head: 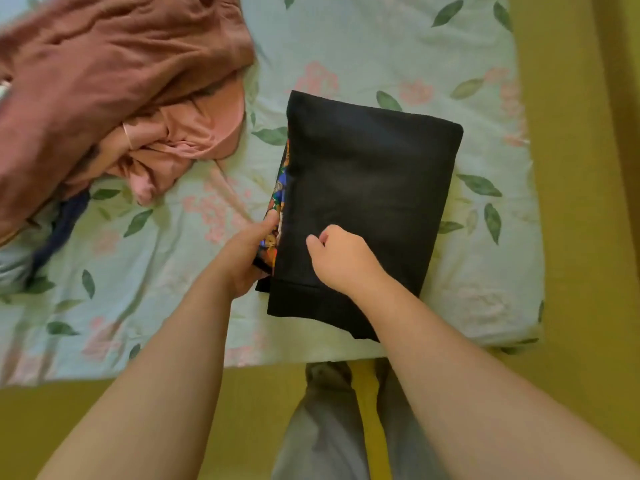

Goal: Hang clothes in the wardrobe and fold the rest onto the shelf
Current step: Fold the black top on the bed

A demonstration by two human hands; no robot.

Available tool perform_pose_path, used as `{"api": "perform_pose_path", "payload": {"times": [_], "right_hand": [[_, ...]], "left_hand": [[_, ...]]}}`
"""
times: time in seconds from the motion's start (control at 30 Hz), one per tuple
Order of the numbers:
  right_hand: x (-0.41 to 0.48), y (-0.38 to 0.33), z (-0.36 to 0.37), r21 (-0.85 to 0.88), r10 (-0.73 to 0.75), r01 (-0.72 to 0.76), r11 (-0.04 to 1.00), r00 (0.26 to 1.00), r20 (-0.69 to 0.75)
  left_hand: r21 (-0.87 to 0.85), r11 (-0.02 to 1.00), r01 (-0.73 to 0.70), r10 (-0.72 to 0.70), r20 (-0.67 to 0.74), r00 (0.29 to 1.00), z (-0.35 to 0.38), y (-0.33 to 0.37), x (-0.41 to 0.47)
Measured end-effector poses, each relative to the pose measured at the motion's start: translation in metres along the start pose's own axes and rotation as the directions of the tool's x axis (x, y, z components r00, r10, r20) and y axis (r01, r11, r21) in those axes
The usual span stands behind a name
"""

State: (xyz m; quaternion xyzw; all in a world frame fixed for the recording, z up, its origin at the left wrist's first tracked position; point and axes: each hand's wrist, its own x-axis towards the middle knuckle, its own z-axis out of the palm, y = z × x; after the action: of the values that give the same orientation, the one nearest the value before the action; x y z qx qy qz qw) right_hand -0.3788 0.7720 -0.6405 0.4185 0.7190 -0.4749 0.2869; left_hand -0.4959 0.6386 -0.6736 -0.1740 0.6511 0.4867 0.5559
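Folded black garment (pixel 367 188) lies flat on the floral bed sheet (pixel 381 46), toward the bed's near edge, long axis running away from the person. Left hand (pixel 249 251) grips its left edge near the close corner, fingers tucked under and thumb on top, where a colourful print shows between the layers. Right hand (pixel 341 258) sits on top of the near half, fingers curled (whether it pinches fabric or merely rests, cannot tell). Both hands at the near end; the left is placed to lift from beneath. Pile of pink and rust clothes (pixel 104 81) lies well apart, far left, unfolded.
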Motion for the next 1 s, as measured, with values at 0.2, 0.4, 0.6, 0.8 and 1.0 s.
{"api": "perform_pose_path", "payload": {"times": [0.2, 0.4, 0.6, 0.8, 1.0], "right_hand": [[-0.038, 0.069, 0.050, -0.084, -0.043, 0.046, 0.995, 0.999, 0.033], [-0.030, 0.066, 0.059, -0.258, -0.168, 0.157, 0.953, 0.986, -0.018], [-0.028, 0.065, 0.082, -0.762, -0.366, 0.246, 0.599, 0.930, 0.012], [-0.024, 0.053, 0.070, -0.558, -0.556, 0.439, 0.704, 0.830, -0.047], [-0.041, 0.028, 0.085, -0.398, -0.760, 0.662, 0.635, 0.628, -0.167]], "left_hand": [[0.379, 0.917, -0.125, 0.226, -0.237, 0.945, 0.008, -0.021, -0.004], [0.483, 0.854, -0.193, 0.390, -0.349, 0.852, 0.013, -0.039, -0.001], [0.288, 0.946, -0.148, 0.243, -0.327, 0.913, 0.013, -0.037, -0.001], [0.281, 0.943, -0.179, 0.250, -0.240, 0.938, -0.001, -0.037, -0.001], [0.055, 0.991, -0.119, 0.127, -0.175, 0.976, 0.003, -0.037, -0.006]]}}
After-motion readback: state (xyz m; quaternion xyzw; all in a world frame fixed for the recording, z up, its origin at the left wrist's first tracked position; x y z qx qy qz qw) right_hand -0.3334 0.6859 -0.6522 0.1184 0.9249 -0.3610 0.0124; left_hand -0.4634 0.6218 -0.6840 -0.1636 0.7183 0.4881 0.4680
